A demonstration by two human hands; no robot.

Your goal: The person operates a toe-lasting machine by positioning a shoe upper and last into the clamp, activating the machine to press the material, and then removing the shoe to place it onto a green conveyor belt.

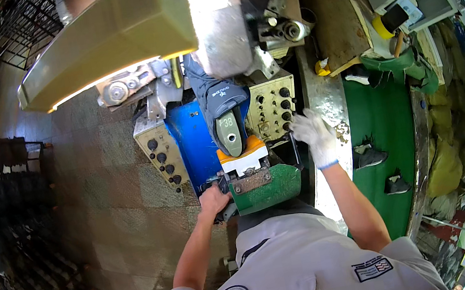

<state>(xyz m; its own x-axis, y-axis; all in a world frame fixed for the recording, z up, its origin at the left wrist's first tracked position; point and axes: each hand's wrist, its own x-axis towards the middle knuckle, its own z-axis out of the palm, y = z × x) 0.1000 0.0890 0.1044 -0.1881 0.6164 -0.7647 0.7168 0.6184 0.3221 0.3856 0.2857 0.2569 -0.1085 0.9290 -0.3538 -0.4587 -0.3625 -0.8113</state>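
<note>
A dark grey shoe upper (217,95) on a green last (230,133) sits in the machine, its heel end toward me against an orange-and-white pad (243,155). My bare left hand (215,200) is closed at a dark metal part left of the green guard (270,189); what its fingers grip is partly hidden. In a white glove, my right hand (315,136) is open, its fingers spread beside the right control panel (271,109). A thin dark lever (296,149) stands close to its fingertips.
A large beige machine arm (110,39) with a light hangs over the upper left. Another knobbed control panel (161,154) stands left of the blue plate (194,145). To the right runs a green conveyor belt (385,119) carrying several dark shoes; a wooden table (330,12) is beyond.
</note>
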